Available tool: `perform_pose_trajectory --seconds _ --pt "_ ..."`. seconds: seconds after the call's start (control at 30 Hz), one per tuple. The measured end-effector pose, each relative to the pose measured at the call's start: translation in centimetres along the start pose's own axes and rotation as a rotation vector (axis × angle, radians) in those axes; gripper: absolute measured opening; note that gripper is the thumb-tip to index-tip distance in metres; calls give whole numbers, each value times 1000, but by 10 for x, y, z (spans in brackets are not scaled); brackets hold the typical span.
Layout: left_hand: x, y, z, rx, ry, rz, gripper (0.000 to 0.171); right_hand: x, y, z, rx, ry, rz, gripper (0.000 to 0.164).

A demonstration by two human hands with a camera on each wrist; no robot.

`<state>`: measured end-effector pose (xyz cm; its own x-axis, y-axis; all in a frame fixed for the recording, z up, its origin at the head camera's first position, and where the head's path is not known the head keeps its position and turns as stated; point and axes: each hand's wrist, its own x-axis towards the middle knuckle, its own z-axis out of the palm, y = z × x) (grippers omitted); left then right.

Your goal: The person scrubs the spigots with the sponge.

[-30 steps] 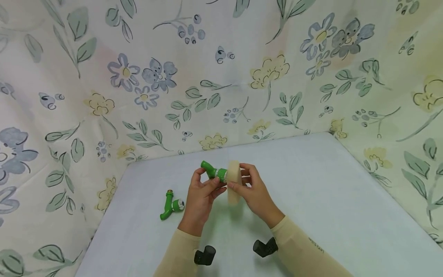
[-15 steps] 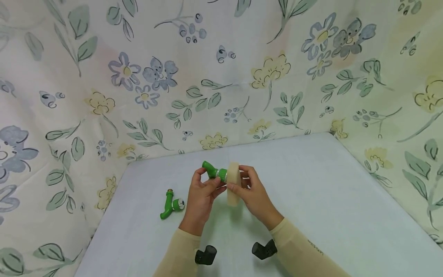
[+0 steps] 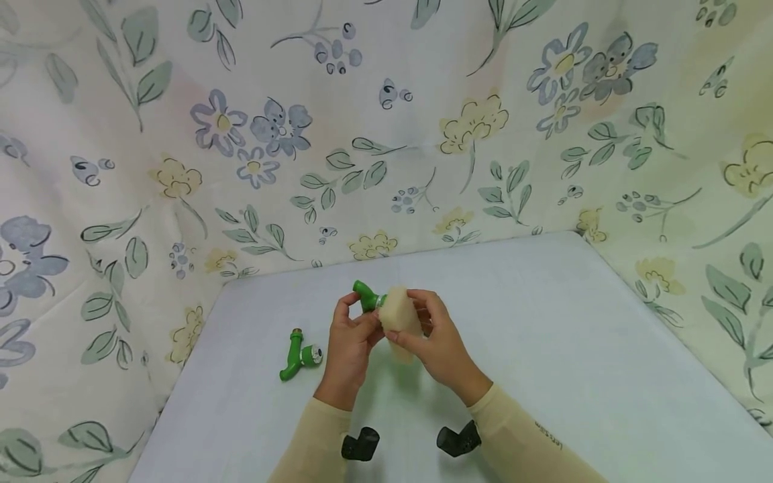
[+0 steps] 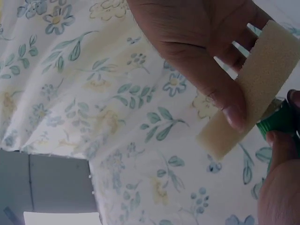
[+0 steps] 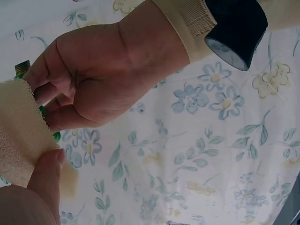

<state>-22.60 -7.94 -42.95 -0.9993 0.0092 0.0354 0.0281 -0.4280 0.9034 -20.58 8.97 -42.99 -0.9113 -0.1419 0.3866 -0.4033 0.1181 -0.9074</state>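
In the head view my left hand (image 3: 350, 345) holds a green plastic tap (image 3: 365, 295) with its spout pointing up and left. A pale yellow rectangular sponge (image 3: 400, 314) is pinched by my right hand (image 3: 445, 345), thumb on the near face and fingers behind. The sponge overlaps the ribbed, knob end of the tap, hiding most of it. From the left wrist, the sponge (image 4: 262, 79) stands edge-on right beside the tap's green ribbed part (image 4: 277, 119). The right wrist view shows a brass threaded end (image 5: 22, 69) of the tap sticking out behind the sponge.
A second green tap (image 3: 294, 359) lies on the white table (image 3: 543, 349), left of my left hand. Black wrist cameras (image 3: 360, 444) are strapped to both beige sleeves (image 3: 314, 436). Floral cloth (image 3: 386, 134) hangs behind and at both sides of the table.
The sponge has moved slightly left and turned so its broad face shows more, now covering the tap's ribbed part. My right hand shifted left with it; the left hand barely moved.
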Motion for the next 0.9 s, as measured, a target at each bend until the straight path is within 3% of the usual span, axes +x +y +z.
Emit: perform_pose_trajectory --seconds 0.1,0.47,0.63,0.8,0.9 --pt "0 0 0 4 -20 2 56 0 -4 -1 10 20 23 66" --pt "-3 3 -2 19 -149 45 57 4 17 -12 29 38 130 61" --pt "-2 3 -4 46 -128 41 57 1 13 -7 58 22 130 59" --pt "-1 4 -8 126 -65 34 57 -2 7 0 52 -40 44 62" --pt "-1 6 -10 172 -71 34 60 -2 6 4 47 -60 13 62"
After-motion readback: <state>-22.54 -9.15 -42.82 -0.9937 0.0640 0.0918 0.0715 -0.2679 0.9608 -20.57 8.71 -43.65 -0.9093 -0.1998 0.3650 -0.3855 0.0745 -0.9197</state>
